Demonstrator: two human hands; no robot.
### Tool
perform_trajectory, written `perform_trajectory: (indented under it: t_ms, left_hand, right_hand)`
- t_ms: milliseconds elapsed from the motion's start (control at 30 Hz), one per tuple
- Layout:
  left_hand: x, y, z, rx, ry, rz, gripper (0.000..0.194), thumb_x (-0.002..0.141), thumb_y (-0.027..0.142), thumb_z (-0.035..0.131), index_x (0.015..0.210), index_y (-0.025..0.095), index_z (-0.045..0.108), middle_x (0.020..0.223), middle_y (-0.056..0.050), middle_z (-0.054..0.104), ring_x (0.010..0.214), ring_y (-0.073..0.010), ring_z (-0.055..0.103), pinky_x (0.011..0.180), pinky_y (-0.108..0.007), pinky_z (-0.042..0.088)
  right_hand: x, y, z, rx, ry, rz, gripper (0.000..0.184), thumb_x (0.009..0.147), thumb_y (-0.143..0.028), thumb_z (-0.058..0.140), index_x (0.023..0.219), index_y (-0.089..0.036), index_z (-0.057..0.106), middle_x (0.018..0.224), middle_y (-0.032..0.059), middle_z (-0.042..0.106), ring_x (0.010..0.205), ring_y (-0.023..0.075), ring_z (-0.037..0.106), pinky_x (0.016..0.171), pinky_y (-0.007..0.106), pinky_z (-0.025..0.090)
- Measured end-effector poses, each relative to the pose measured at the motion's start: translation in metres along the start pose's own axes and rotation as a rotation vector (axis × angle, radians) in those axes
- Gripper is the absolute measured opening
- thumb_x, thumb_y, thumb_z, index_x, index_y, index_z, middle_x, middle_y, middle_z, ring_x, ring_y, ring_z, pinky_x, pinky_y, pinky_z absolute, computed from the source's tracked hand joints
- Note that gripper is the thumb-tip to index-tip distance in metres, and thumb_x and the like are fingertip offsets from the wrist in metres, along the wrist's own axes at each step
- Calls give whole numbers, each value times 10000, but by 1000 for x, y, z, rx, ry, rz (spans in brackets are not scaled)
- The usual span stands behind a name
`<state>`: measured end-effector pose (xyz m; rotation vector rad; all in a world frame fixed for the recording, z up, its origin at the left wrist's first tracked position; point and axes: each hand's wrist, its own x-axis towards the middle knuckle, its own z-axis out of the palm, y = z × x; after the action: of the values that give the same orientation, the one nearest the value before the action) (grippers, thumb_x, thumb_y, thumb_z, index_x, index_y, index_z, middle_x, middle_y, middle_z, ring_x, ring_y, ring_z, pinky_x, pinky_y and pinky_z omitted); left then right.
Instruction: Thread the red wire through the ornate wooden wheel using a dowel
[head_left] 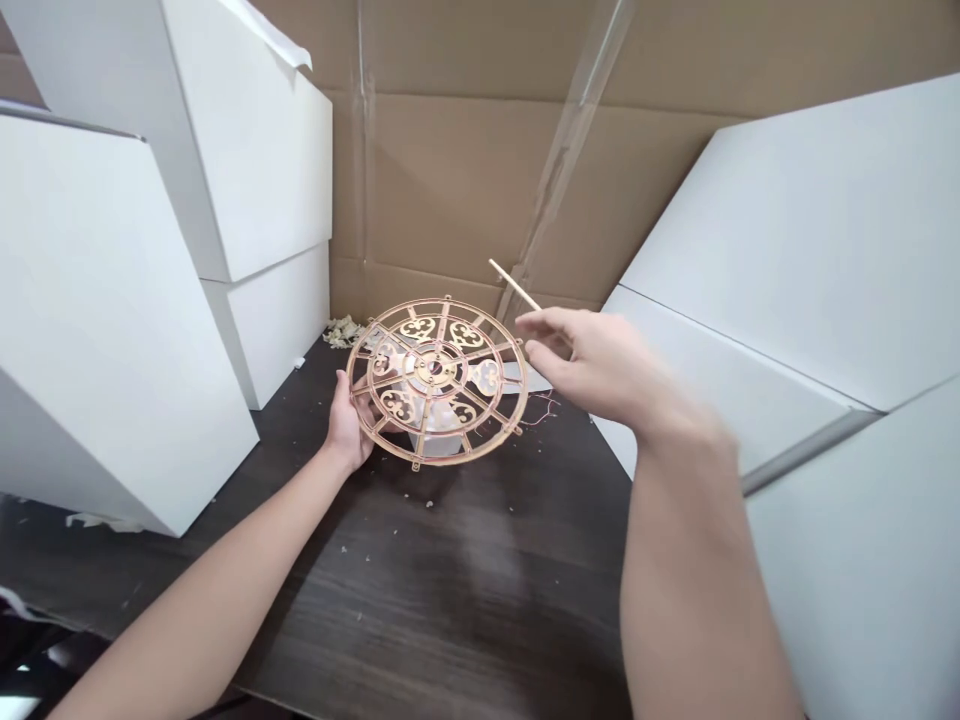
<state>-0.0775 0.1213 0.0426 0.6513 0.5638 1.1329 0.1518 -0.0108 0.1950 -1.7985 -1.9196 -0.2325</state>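
Note:
A round openwork wheel [437, 381], gold and copper coloured with spokes and scroll ornaments, is held tilted above the dark table. My left hand [349, 425] grips its left rim, with the thumb at the edge and the fingers underneath. Right of the wheel, my right hand [581, 355] pinches a thin pale stick [514, 284] that points up and to the left. The stick looks apart from the wheel. Beneath the wheel, partly hidden, lie white pieces [442, 442] that I cannot make out.
White boxes [262, 150] are stacked on the left, and more white boxes [817, 230] stand on the right. A cardboard wall [465, 180] closes the back. Pale shavings [343, 332] and thin reddish strands [546, 405] lie on the dark tabletop [450, 600].

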Motion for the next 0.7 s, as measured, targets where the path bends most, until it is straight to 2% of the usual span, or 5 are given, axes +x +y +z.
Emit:
perform_trajectory:
  t_ms: [133, 267, 433, 533, 700]
  left_hand:
    - [4, 4, -7, -60, 83, 67, 655, 1100, 568, 206, 1415, 133, 582, 1013, -154, 755, 801, -261, 745, 670, -385, 654]
    - [7, 7, -10, -84, 102, 86, 656, 1099, 580, 211, 1360, 126, 607, 995, -136, 754, 837, -254, 742, 678, -356, 650]
    - [8, 10, -11, -79, 124, 120, 654, 1095, 587, 212, 1328, 152, 642, 981, -113, 755, 720, -216, 713, 553, -285, 602]
    - [9, 12, -12, -82, 132, 135, 661, 1091, 592, 213, 1343, 161, 646, 1040, -122, 755, 744, -224, 714, 541, -285, 589]
    - [12, 14, -13, -126, 214, 147, 633, 1098, 571, 207, 1325, 178, 648, 948, -99, 749, 714, -209, 701, 619, -305, 615]
  right_hand:
    - [-2, 22, 8, 70, -321, 40, 166, 910, -222, 628, 943, -222, 791, 813, 28, 749, 668, 201, 677, 582, 278, 489]
    - [1, 23, 20, 174, -503, -54, 166, 907, -243, 649, 786, -234, 763, 673, -5, 687, 581, 177, 618, 561, 266, 474]
    - [7, 16, 30, 185, -524, -8, 126, 872, -235, 647, 844, -255, 768, 714, -12, 710, 642, 200, 643, 656, 291, 512]
    - [7, 17, 32, 226, -517, -15, 109, 862, -248, 669, 880, -265, 775, 744, -11, 730, 683, 211, 670, 694, 292, 535]
    - [6, 18, 33, 270, -445, 26, 297, 901, -232, 657, 1177, -230, 766, 1021, 37, 777, 851, 221, 727, 792, 284, 564]
